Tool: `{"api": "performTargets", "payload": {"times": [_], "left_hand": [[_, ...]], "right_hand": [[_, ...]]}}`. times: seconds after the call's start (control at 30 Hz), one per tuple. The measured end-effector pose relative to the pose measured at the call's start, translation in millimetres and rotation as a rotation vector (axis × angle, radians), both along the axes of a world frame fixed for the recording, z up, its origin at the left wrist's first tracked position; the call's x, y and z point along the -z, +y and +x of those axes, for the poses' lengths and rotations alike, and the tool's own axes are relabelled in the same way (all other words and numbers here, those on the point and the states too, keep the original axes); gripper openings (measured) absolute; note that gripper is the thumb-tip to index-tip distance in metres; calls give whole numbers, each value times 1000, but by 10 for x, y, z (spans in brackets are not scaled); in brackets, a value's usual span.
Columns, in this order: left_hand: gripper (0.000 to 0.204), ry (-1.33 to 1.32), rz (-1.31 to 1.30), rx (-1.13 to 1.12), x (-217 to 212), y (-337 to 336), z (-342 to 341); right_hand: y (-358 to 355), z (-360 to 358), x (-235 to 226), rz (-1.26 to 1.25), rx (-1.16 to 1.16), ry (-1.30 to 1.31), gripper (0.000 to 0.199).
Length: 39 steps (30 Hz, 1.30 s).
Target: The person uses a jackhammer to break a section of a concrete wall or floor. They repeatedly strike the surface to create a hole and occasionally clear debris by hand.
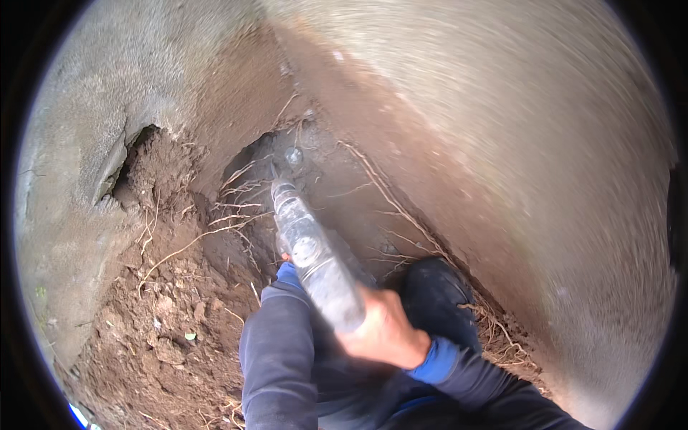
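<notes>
A dust-covered, grey demolition hammer slants forward from my body, its chisel end pointing into a hollow in the soil. My right hand is closed around its rear grip. Only a sliver of my left hand shows at the left side of the tool's body. The left forearm reaches up to the hammer there, and the hand seems wrapped on it from below, its fingers mostly hidden. Thin roots stick out beside the chisel tip. A small, pale round lump lies just beyond it.
A smooth wall rises on the right, smeared with mud along its foot. Cracked concrete with a dark gap lies at the left, above loose brown soil. A long root follows the wall. My dark boot stands beside it.
</notes>
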<state>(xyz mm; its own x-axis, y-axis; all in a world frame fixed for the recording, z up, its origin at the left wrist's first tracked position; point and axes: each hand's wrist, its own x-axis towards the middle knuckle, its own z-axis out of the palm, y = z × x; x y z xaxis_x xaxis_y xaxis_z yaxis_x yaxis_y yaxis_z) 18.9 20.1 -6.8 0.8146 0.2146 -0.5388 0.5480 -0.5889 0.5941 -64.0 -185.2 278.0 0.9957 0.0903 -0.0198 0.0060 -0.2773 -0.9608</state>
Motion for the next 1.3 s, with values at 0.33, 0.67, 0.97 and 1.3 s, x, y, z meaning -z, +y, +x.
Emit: {"api": "performTargets", "payload": {"times": [0.33, 0.67, 0.97, 1.3], "left_hand": [[34, -110, 66, -69, -697, -205, 310], [35, -202, -169, -282, -316, 20, 667], [37, -257, -457, -431, -181, -46, 779], [39, -266, -661, -557, -64, -265, 737]], "right_hand": [[-301, 32, -11, 47, -36, -152, 38], [111, 509, 24, -81, -72, 25, 34], [-83, 1034, -83, -81, -90, -82, 28], [73, 671, -61, -108, -100, -70, 39]]}}
